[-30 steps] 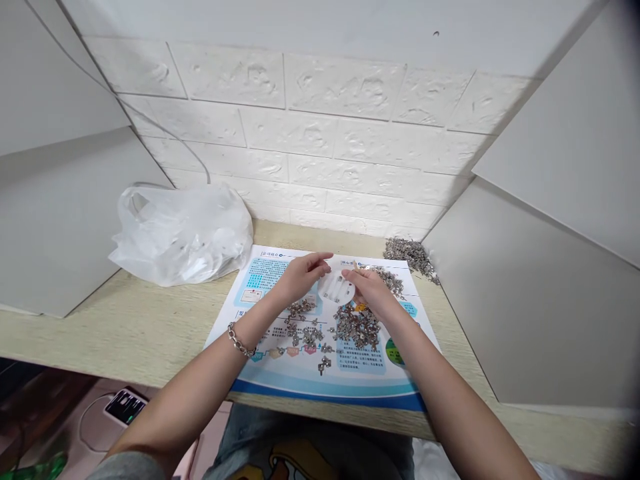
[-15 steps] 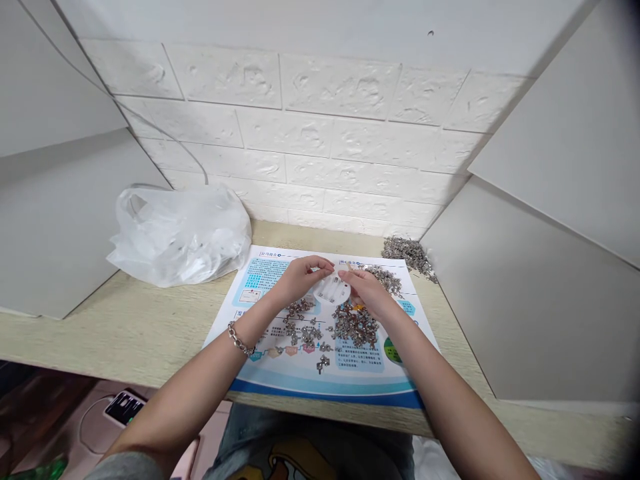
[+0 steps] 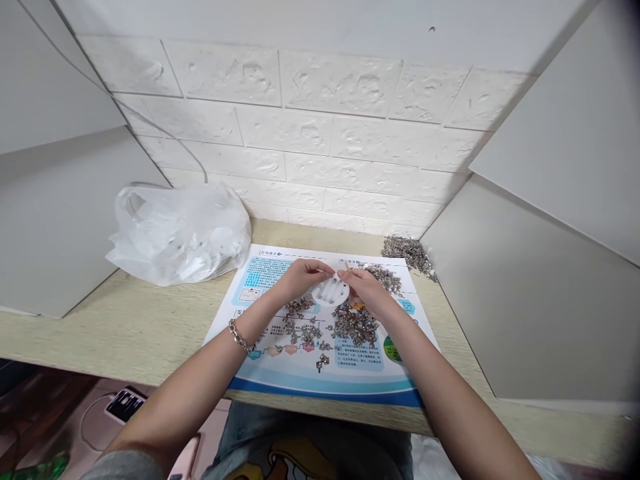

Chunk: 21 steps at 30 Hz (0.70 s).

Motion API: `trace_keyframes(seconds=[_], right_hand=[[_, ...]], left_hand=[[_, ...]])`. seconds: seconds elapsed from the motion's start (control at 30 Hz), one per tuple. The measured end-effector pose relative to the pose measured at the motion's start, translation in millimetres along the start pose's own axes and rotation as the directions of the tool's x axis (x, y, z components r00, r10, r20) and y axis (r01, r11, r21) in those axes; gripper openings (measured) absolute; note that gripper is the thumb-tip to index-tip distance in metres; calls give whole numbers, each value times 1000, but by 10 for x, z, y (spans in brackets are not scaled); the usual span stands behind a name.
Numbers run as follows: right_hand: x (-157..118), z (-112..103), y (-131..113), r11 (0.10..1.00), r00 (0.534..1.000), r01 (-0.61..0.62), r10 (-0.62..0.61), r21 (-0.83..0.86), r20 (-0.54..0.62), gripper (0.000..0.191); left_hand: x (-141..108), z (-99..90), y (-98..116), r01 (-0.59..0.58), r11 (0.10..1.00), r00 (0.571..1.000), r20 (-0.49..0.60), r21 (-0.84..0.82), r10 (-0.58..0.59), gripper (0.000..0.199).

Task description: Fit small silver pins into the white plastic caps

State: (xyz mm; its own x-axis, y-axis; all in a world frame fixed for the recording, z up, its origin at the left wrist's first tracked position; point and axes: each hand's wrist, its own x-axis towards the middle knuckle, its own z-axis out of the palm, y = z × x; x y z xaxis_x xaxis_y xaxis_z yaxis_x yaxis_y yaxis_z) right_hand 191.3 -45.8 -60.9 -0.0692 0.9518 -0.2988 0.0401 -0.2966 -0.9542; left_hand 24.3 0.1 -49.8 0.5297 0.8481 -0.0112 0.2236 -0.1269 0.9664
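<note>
A white round plastic disc [image 3: 331,292] with slots and small metal bits on its face is held up over the printed sheet [image 3: 320,385]. At its top edge, my left hand [image 3: 304,277] has thumb and fingers pinched together; whether a small part sits between the fingertips is hidden. Gripping the disc's right edge is my right hand [image 3: 367,290], thumb on top. A thin tan stick-like tip [image 3: 348,266] shows by the right fingers. Below the hands lie a heap of small shiny metal pieces [image 3: 356,325] and a looser scatter of them [image 3: 303,332].
Further metal pieces [image 3: 384,279] lie beyond my right hand, and another pile [image 3: 409,256] is at the back right by the wall. A white plastic bag [image 3: 183,237] of white parts stands at the left. Grey panels [image 3: 560,287] flank both sides. A phone [image 3: 125,405] lies below, left.
The disc has shifted very slightly left and tilted a little in my fingers. Both hands keep nearly the same pose.
</note>
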Motion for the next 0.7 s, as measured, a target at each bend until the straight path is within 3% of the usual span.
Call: trace_keyframes(seconds=[0.13,0.37,0.57,0.7], right_hand=[[30,-15,47,999,1000,7,-8,32,19,37],[36,-24,53,999,999,30,-31,15,23,37],[10,3,-1,1000,1000,1,-2,-9,-27,38],[-8,12,-33,1000,1000,-7,7,-19,-27,39]], left_hand=[[-17,-16,50,61,998,998,-6,10,-61,20],[-20,-41,35,43,999,999,10,34,-43,22],[-41,-32,9,-100,945,993,-25,313,113,21],[-59,-24,28,-158,897,983,-22,414,183,22]])
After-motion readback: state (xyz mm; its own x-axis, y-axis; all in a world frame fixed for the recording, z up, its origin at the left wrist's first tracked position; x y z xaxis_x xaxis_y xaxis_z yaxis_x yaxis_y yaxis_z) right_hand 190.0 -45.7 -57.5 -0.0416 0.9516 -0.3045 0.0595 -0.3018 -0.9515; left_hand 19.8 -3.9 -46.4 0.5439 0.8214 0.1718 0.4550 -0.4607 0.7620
